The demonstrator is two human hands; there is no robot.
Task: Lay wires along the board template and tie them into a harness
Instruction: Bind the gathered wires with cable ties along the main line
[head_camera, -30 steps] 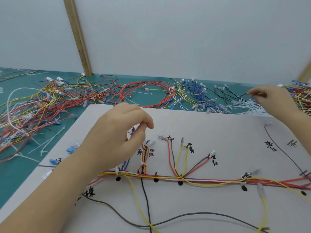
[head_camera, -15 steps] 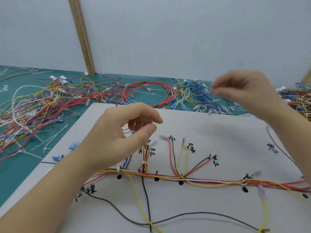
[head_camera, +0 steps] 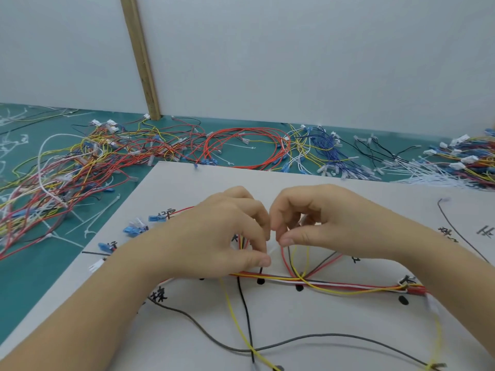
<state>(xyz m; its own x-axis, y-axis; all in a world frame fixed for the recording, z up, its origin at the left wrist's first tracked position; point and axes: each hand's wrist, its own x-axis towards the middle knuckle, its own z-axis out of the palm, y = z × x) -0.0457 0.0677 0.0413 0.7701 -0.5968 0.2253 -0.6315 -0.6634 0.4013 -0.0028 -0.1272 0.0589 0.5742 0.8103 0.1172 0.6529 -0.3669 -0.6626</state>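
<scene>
Both grips are narrow: the left hand (head_camera: 214,236) pinches thumb to fingertips, seemingly on a thin white cable tie (head_camera: 272,249), and the right hand (head_camera: 316,223) pinches just beside it; what the right one holds I cannot tell. They meet over the white template board (head_camera: 334,188) on the green counter (head_camera: 24,277). A harness trunk (head_camera: 334,286) of red, yellow, white and black wires runs left to right just near of the hands. Loose wire piles (head_camera: 107,162) lie far left, spare white cable ties (head_camera: 439,178) far right. Handwritten black characters (head_camera: 159,297) mark the board; I cannot read them.
</scene>
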